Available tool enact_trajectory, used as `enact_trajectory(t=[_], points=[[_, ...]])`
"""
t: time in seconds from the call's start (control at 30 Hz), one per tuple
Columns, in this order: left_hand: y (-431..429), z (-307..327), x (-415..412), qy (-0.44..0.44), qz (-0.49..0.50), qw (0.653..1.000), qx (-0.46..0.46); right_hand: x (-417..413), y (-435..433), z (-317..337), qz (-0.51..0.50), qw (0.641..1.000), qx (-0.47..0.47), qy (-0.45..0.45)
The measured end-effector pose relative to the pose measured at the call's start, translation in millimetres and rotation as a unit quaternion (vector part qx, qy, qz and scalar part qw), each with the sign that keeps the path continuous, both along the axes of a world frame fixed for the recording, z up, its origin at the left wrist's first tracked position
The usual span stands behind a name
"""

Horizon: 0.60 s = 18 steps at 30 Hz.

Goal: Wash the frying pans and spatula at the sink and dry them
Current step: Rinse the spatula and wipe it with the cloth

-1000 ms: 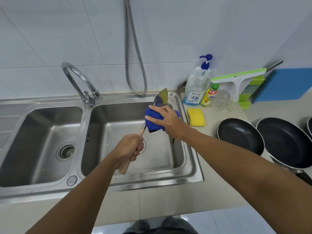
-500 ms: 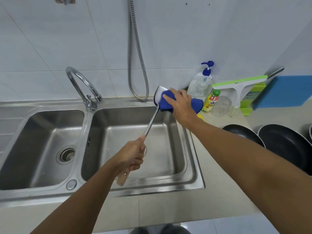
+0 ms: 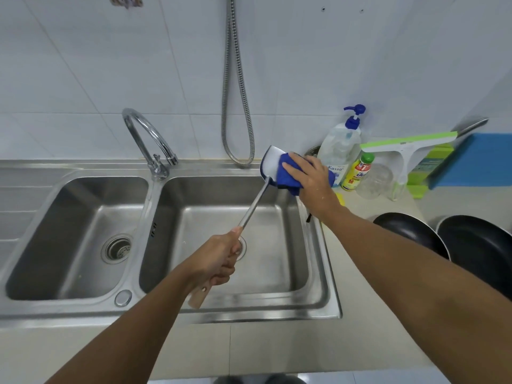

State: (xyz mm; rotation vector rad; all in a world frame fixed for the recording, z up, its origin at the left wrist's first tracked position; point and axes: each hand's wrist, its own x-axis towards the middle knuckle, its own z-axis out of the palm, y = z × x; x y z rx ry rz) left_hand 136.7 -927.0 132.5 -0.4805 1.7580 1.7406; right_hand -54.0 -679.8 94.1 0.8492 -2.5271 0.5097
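My left hand [image 3: 219,257] grips the wooden handle of a metal spatula [image 3: 256,202], which slants up and to the right over the right basin of the steel sink [image 3: 329,275]. At the blade [image 3: 270,162], my right hand [image 3: 310,180] presses a blue cloth [image 3: 286,177] against the metal, fingers wrapped over the cloth. Part of the blade is hidden by the cloth. Two black frying pans [image 3: 410,231] [image 3: 479,245] lie on the counter at the right.
A curved tap [image 3: 151,139] stands between the two basins, and a metal hose [image 3: 235,106] hangs on the tiled wall. Soap dispenser [image 3: 342,145], a small yellow bottle [image 3: 357,173], a green squeegee [image 3: 407,142] and a blue board [image 3: 476,159] crowd the back right counter.
My right hand slid the blue cloth up the shaft from near the handle to the blade. The spatula tilted further to the right and away, and the camera tipped upward.
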Motion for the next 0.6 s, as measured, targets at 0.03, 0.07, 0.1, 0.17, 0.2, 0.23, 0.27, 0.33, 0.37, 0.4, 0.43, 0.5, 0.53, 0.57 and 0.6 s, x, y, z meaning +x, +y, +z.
enact_trajectory(t=[0.03, 0.07, 0.1, 0.17, 0.2, 0.23, 0.27, 0.33, 0.37, 0.4, 0.43, 0.5, 0.53, 0.57, 0.6], points=[[0.6, 0.2, 0.0, -0.001, -0.002, 1.000, 0.003, 5.4, -4.0, -1.6, -0.024, 0.999, -0.038, -0.001], [1.0, 0.1, -0.3, -0.003, -0.003, 1.000, 0.004, 11.4, -8.7, -4.0, -0.049, 0.995, -0.083, -0.011], [1.9, -0.3, -0.4, -0.006, -0.003, 1.000, 0.006, 17.4, -13.0, -5.7, -0.077, 0.988, -0.129, -0.037], [3.4, -1.4, 0.2, -0.012, -0.006, 1.000, 0.008, 26.1, -18.2, -6.8, -0.133, 0.959, -0.214, -0.130], [3.7, -2.1, 1.0, -0.015, -0.007, 1.000, 0.007, 27.6, -19.1, -3.7, -0.162, 0.939, -0.246, -0.176], [4.0, -2.9, 2.4, -0.018, -0.007, 1.000, 0.006, 26.7, -17.8, 0.0, -0.186, 0.922, -0.265, -0.211], [4.2, -4.1, 4.2, -0.022, -0.006, 1.000, 0.006, 24.9, -15.2, 3.9, -0.203, 0.912, -0.269, -0.234], [5.6, -6.8, 7.3, -0.027, 0.000, 1.000, 0.011, 20.1, -7.2, 11.0, -0.219, 0.910, -0.246, -0.253], [7.3, -8.1, 8.0, -0.027, 0.004, 1.000, 0.014, 18.0, -2.2, 14.0, -0.225, 0.912, -0.226, -0.257], [9.1, -8.9, 8.2, -0.026, 0.009, 0.999, 0.017, 16.9, 2.8, 17.1, -0.237, 0.912, -0.205, -0.264], [10.8, -10.2, 7.8, -0.025, 0.017, 0.999, 0.021, 18.1, 6.8, 21.3, -0.251, 0.910, -0.183, -0.275], [17.4, -12.0, 5.9, -0.024, 0.027, 0.999, 0.027, 26.7, 18.1, 27.7, -0.289, 0.901, -0.124, -0.300], [21.4, -13.2, 4.9, -0.024, 0.026, 0.999, 0.027, 33.0, 24.6, 28.9, -0.309, 0.893, -0.088, -0.314], [26.0, -14.8, 4.1, -0.025, 0.023, 0.999, 0.024, 40.2, 31.7, 28.6, -0.328, 0.883, -0.051, -0.332], [30.8, -16.8, 3.6, -0.029, 0.017, 0.999, 0.020, 47.9, 38.8, 26.4, -0.349, 0.869, -0.016, -0.350]])
